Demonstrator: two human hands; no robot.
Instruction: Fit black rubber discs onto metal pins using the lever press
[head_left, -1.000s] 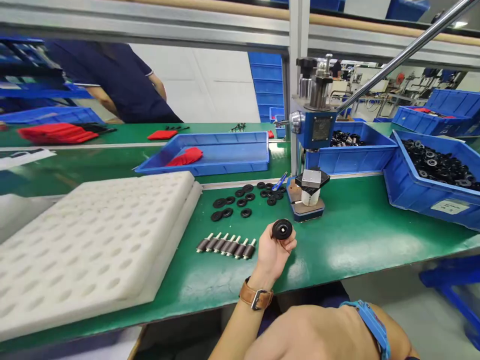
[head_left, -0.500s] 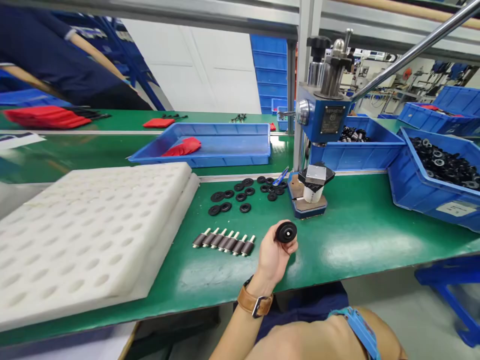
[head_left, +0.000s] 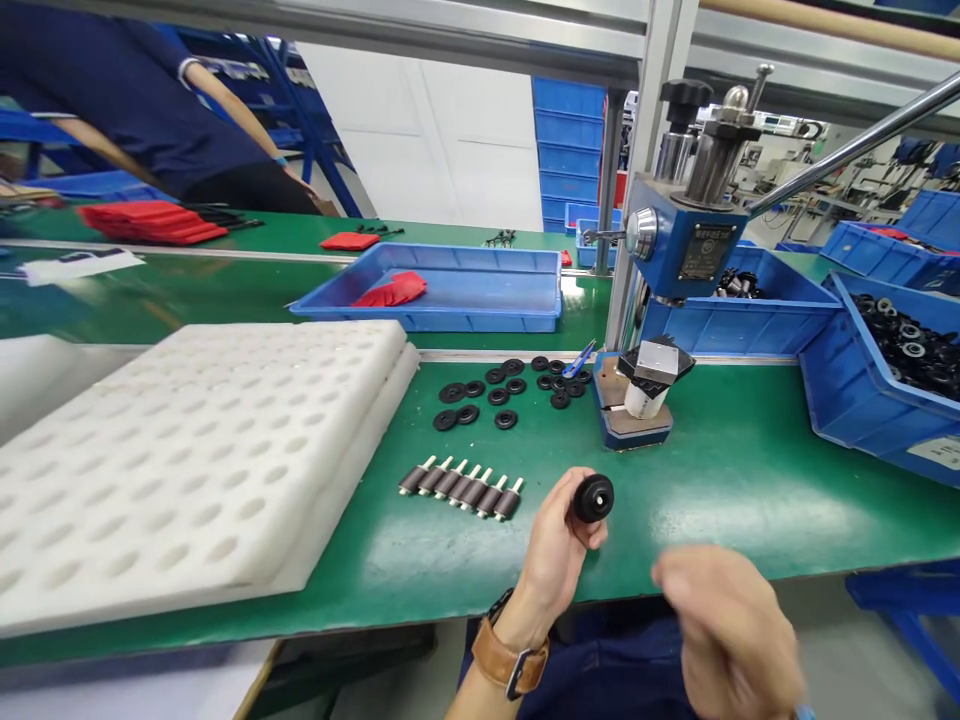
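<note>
My left hand (head_left: pixel 559 550), a brown watch strap at its wrist, is closed around a black round disc (head_left: pixel 593 498) above the front of the bench. A small pale tip shows at the disc's centre; whatever lies behind it is hidden by my fingers. Blurred by motion, my right hand (head_left: pixel 731 630) is at the lower right, apart from the disc, and its fingers are too smeared to read. Left of my left hand lies a row of several dark rollers with white shafts (head_left: pixel 472 490). Loose black rings (head_left: pixel 498 396) are scattered beyond them.
A hand press (head_left: pixel 682 235) with a long lever stands behind my hands. Blue-handled snips (head_left: pixel 579 360) lie beside it. White foam trays with holes (head_left: pixel 247 440) fill the left. Blue bins of parts (head_left: pixel 885 390) stand right; a shallow blue tray (head_left: pixel 480 318) and another person (head_left: pixel 172 130) are beyond.
My right hand has come up into view at the lower right. My left hand still holds the black disc, now slightly lower and further right in the picture; the view has shifted too.
</note>
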